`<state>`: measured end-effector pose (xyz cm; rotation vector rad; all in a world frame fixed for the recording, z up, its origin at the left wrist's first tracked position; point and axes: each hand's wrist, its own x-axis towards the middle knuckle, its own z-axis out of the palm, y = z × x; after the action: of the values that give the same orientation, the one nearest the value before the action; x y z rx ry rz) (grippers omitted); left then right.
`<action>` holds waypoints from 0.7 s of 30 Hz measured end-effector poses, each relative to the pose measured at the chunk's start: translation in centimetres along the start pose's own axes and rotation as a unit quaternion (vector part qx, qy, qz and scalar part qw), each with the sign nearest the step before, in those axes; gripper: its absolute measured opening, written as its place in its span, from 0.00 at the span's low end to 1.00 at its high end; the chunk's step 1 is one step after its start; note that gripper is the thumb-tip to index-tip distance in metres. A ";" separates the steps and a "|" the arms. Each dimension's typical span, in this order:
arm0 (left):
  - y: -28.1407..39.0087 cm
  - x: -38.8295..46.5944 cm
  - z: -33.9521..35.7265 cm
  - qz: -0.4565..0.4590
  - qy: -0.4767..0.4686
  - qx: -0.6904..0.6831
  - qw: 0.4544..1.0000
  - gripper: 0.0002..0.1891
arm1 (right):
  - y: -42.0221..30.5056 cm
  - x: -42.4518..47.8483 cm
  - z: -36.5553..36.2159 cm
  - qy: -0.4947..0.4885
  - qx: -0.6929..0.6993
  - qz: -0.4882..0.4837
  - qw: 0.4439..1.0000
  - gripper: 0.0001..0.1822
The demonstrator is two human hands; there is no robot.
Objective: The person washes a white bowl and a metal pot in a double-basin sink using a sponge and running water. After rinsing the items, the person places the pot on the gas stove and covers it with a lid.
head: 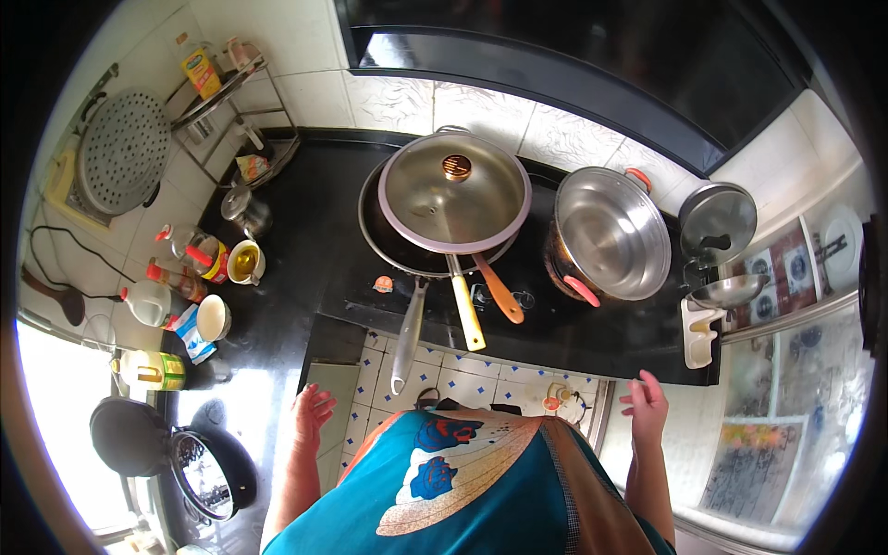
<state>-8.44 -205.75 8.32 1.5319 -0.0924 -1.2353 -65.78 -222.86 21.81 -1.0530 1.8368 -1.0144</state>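
My left hand point(314, 409) hangs empty with its fingers apart, near the inner edge of the left counter. On the other side my right hand point(645, 401) is empty too, fingers apart, just short of the front edge of the black cooktop counter point(624, 350). Between and beyond them, a glass lid point(409, 187) with a light rim and copper-coloured knob lies on a dark frying pan point(368, 229) with a grey handle. A yellow handle point(466, 312) and a wooden handle point(501, 291) stick out from under the lid. To the right, a steel pan point(603, 229) with red handles rests on a browned pot point(553, 260).
Bottles point(149, 303), a cup of oil point(246, 262), a white bowl point(213, 318) and an open black electric griddle point(243, 465) line the left counter. A wire corner rack point(225, 149) stands behind. Another lid point(718, 215) and a steel ladle point(735, 290) are at the right, below the range hood point(527, 90).
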 end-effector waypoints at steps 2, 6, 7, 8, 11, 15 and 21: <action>-0.3 0.2 -0.8 -0.006 -0.001 0.008 1.000 0.25 | -2.7 0.3 1.7 -0.008 -0.002 -0.061 0.998 0.20; 0.4 -1.0 -0.7 -0.011 0.018 -0.005 1.000 0.24 | -7.3 1.2 5.2 -0.035 -0.005 -0.137 0.990 0.21; 0.0 -1.2 -1.0 -0.014 0.020 -0.013 1.000 0.23 | -7.1 1.8 5.7 -0.044 -0.009 -0.176 0.983 0.22; -0.6 -1.2 -1.7 -0.026 0.023 -0.019 0.999 0.23 | -7.2 2.3 6.2 -0.046 -0.034 -0.207 0.977 0.22; -1.2 -0.9 -2.7 -0.045 0.019 -0.022 0.999 0.24 | -8.2 2.0 7.3 -0.049 -0.033 -0.205 0.977 0.22; -7.3 4.0 -10.0 0.018 -0.093 -0.023 0.995 0.22 | -8.8 1.8 7.1 0.000 -0.025 -0.189 0.982 0.22; -8.9 7.1 -11.7 -0.007 -0.086 -0.044 0.995 0.24 | -8.6 3.2 2.3 0.118 0.079 -0.068 0.988 0.27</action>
<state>-1.46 -198.90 -4.74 1.3516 -0.1391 -1.3631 -62.47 -229.28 27.87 -1.0077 1.8514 -1.3932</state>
